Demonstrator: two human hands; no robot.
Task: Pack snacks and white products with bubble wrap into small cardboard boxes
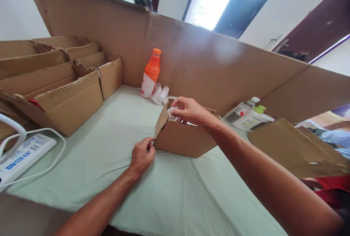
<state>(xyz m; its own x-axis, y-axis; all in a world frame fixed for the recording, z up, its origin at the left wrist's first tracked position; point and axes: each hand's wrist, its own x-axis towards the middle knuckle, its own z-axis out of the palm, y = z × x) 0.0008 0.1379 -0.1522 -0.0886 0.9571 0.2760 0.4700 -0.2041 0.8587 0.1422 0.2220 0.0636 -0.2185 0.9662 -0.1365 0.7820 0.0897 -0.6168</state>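
A small open cardboard box [186, 139] stands on the green cloth in the middle of the head view. Over its left end, my right hand [187, 109] bends its fingers around a whitish translucent plastic piece [172, 110] at the opening. That piece is partly hidden, so its kind is unclear. My left hand [142, 156] rests on the cloth with curled fingers, its fingertips by the box's lower left corner. I see nothing in it. Behind the box are an orange bottle [152, 74] and small clear plastic containers [161, 94].
Cardboard bins [71, 101] stand at left, near a white power strip [27, 156] and its cable. A tall cardboard wall [115, 35] closes the back. At right are a clear bottle [240, 111], a white container with a green cap [253, 118] and another cardboard box [290, 152].
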